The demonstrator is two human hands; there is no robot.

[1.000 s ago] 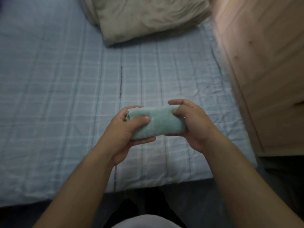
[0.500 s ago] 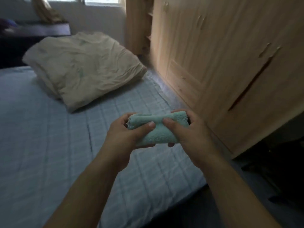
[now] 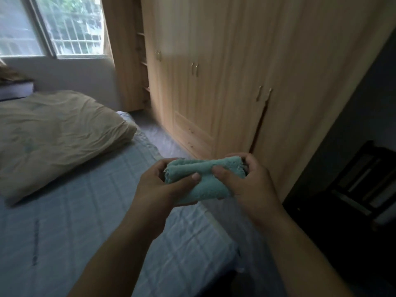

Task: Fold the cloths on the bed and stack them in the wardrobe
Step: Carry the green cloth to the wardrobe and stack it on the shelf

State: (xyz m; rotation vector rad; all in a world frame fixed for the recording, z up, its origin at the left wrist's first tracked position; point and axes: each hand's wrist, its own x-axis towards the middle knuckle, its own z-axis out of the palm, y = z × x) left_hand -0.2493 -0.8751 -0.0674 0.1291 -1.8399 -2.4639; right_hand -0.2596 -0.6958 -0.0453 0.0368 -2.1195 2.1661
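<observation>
We hold one teal cloth (image 3: 205,181), folded into a thick bundle, in the air above the right edge of the bed (image 3: 85,221). It is off the sheet and touches nothing but our hands. Our left grip (image 3: 158,187) is closed round the cloth's left end, thumb on top and fingers curled beneath. Our right grip (image 3: 250,185) clamps the right end the same way, and the two thumbs almost meet on the upper face.

The bed's right edge runs away toward the window wall. Beside it lies one narrow strip of floor (image 3: 156,133), the open lane between the bed and the wardrobe (image 3: 214,71). The wardrobe stands to the right of the bed along that whole strip, so any swing of the arms to that side meets wood quickly. Its doors look closed, save the pair nearest the bed's foot, where a dark slit shows between them below two handles (image 3: 259,93). Beyond the bed's far right corner, one open shelf bay (image 3: 142,61) ends the wardrobe row.

Toward the bed's head, one beige duvet (image 3: 55,136) lies bunched on the checked sheet, well apart from the cloth. Behind the bed's head is one window (image 3: 70,24) with bars outside. To the right of the bed's foot, past the wardrobe's end, one dark chair (image 3: 360,183) sits in shadow, too dim for us to tell more.
</observation>
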